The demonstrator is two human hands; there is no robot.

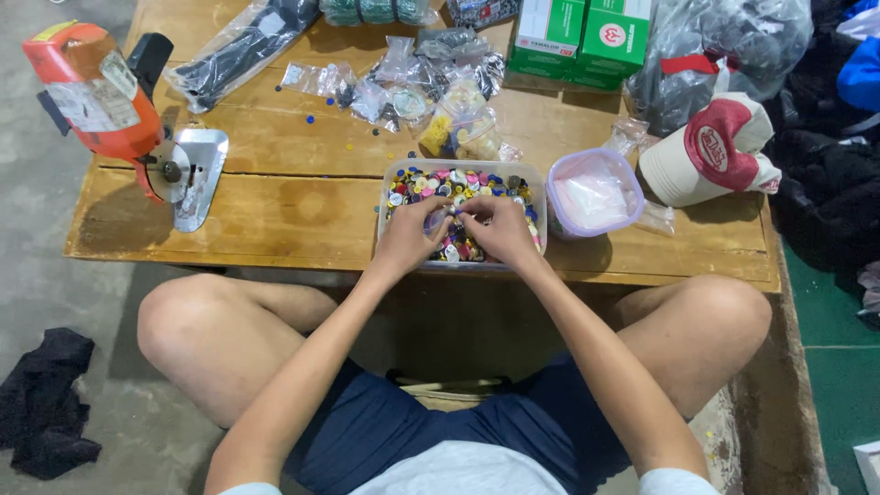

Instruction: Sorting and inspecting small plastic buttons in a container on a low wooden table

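Note:
A clear plastic box (403, 170) full of mixed coloured buttons sits at the near edge of a low wooden table (275, 197). Both of my hands are inside the box. My left hand (412, 234) and my right hand (500, 229) meet fingertip to fingertip over the buttons, pinching at something small between them. What exactly they pinch is too small to tell. My bare knees flank the table's front edge.
A lilac-rimmed tub (594, 192) stands right of the box, a red and cream cap (710, 151) beyond it. An orange electric cutting machine (110, 105) sits at the left end. Small plastic bags (403, 87), green cartons (582, 37), loose buttons and a dark cloth (46, 403) on the floor.

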